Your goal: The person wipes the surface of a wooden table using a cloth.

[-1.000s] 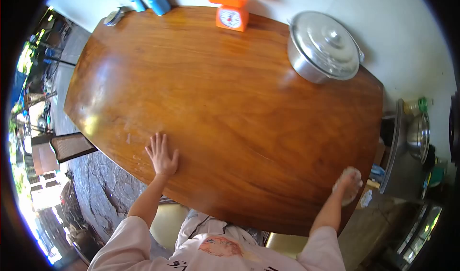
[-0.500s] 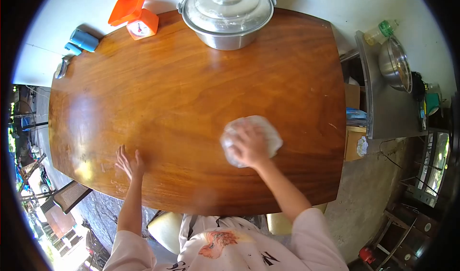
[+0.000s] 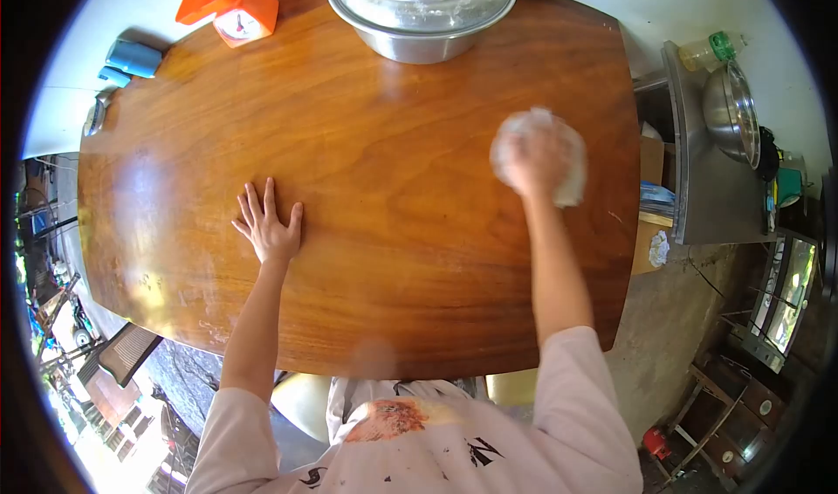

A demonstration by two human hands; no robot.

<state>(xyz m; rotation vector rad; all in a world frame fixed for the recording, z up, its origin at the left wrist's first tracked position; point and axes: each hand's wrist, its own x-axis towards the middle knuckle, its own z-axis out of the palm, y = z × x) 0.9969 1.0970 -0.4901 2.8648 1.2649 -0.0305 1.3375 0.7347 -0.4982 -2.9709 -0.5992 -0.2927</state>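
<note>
My left hand (image 3: pixel 272 230) lies flat on the brown wooden table (image 3: pixel 367 171), fingers spread, holding nothing. Over to the right, my right hand (image 3: pixel 539 158) presses a whitish cloth (image 3: pixel 569 178) against the tabletop. That hand is blurred by motion, and the cloth shows around and beneath its fingers. Beyond both hands, a lidded metal pot (image 3: pixel 419 44) stands at the table's far edge.
An orange scale (image 3: pixel 247 18), blue containers (image 3: pixel 133 58) and a small bowl (image 3: pixel 94 116) line the far left edge. Right of the table, a grey side surface (image 3: pixel 711 188) holds a metal bowl (image 3: pixel 729 114) and a bottle (image 3: pixel 709 51). A chair (image 3: pixel 129 353) is at lower left.
My right hand has swept the cloth from the right edge inward, then farther up the table and to the right. My left hand has shifted farther onto the table. The view has turned rightward.
</note>
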